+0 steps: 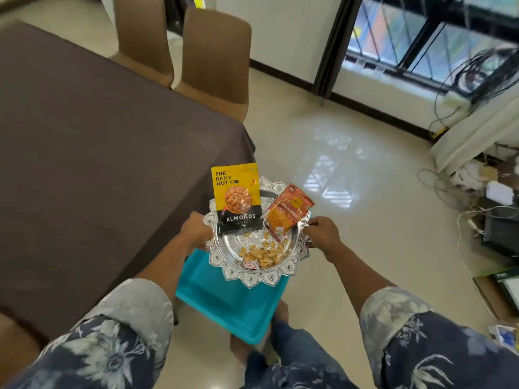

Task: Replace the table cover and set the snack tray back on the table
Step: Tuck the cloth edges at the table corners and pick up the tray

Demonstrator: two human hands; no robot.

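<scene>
While my left grip and right grip clamp the snack tray by opposite rims, I judge it stiff, light, and apt to spill its loose nuts.

Fingertips of the left hand are hidden under the snack tray rim. Orange packet — print too blurred to read — and the table runs off the left edge.

I see open room across the brown-covered worktop; two chairs hem its far side, and a turquoise stool, I think, stands beside its corner.
</scene>
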